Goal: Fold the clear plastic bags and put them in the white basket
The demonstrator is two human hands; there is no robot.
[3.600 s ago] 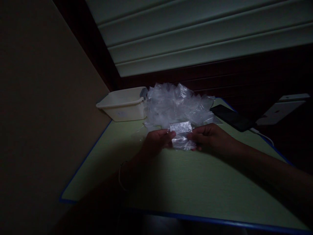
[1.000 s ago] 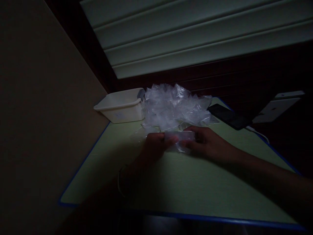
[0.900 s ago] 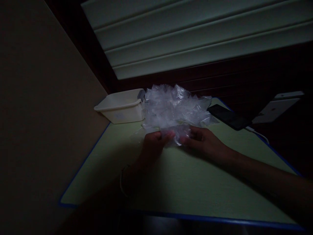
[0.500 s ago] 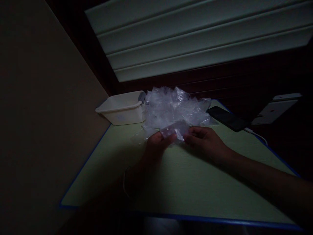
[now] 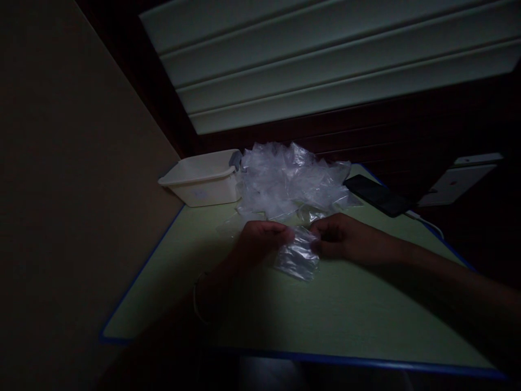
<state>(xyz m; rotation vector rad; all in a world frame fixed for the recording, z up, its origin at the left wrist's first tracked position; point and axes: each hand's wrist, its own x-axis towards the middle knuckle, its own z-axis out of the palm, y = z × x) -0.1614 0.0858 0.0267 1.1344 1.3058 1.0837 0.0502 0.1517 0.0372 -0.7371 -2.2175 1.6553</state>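
Note:
Between my two hands hangs a small clear plastic bag (image 5: 299, 258), its crinkled surface catching the light. My left hand (image 5: 262, 239) pinches its upper left edge, thumb on top. At the upper right edge, my right hand (image 5: 336, 237) grips it between thumb and fingers. Just beyond the hands lies a heaped pile of clear plastic bags (image 5: 285, 179). Another flat bag lies partly behind my left hand. The light is dim, so I cannot tell whether the held bag contains anything.
A cream plastic bin (image 5: 211, 190) with grey handles stands left of the pile, by the wall. To the right lies a black phone (image 5: 378, 195) with a white cable (image 5: 431, 227) plugged in. The pale green table (image 5: 345, 309) has a blue edge.
The held bag has come down toward me and now hangs below my fingers, its face spread out. My left hand has turned over somewhat; both hands keep hold.

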